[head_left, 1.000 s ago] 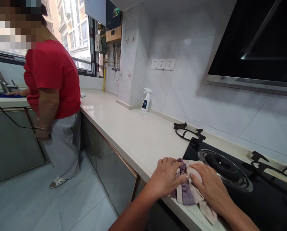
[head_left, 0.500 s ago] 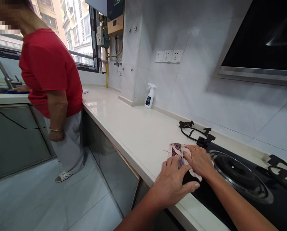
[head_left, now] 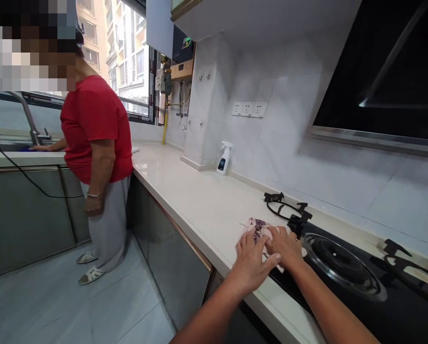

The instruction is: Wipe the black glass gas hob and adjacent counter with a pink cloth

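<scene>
Head view: left hand [head_left: 252,260] and right hand [head_left: 284,244] side by side, both spread flat and pressing down on a pink-and-purple cloth [head_left: 257,226] at the near left edge of the black stove [head_left: 346,291], where it meets the white counter [head_left: 199,205]. Loose pan support [head_left: 283,210] just beyond. Spray bottle [head_left: 224,158] farther left by the wall. Person in red [head_left: 95,129] at the far sink.

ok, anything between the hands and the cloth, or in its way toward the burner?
Nothing between them: the left hand and right hand both press flat on the cloth, at the left edge of the black hob. The pan support lying on the counter touches or nearly touches the cloth's far side; the burner sits bare to its right.
</scene>
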Motion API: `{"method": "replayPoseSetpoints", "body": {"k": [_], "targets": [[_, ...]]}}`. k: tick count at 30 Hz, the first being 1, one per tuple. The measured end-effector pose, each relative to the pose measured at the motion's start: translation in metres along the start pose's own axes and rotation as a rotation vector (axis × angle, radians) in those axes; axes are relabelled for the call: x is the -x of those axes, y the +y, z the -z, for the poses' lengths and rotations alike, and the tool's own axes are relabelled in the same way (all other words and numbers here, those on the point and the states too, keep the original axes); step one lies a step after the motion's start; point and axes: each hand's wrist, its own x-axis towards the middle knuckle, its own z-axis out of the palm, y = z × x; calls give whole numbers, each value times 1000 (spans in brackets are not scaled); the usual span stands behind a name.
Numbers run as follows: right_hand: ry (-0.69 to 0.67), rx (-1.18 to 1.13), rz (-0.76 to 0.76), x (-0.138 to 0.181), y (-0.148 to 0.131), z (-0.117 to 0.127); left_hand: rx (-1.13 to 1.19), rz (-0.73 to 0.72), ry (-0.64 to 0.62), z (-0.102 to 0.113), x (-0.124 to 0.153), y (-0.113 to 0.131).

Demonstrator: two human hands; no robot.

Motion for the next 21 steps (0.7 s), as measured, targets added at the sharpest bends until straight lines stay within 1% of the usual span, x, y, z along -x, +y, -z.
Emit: {"method": "replayPoseSetpoints", "body": {"k": [6,9,11,14,17,19,21], "targets": [[-4,-21,74,50,-24,18,-28,15,85,-4,-3,-4],[26,5,111,75,-35,26,-23,-29,72,-2,-3,-4],[52,37,124,86,-39,29,-11,-78,49,-1,-2,-3],[63,50,133,87,-39,30,-33,-115,33,0,1,-1],[41,40,155,77,-36,29,-121,-115,13,-1,1,3],[18,39,171,67,-36,29,-194,-116,-9,1,-3,6],[-11,26,172,58,-36,29,-248,-131,-61,6,-13,8]]}}
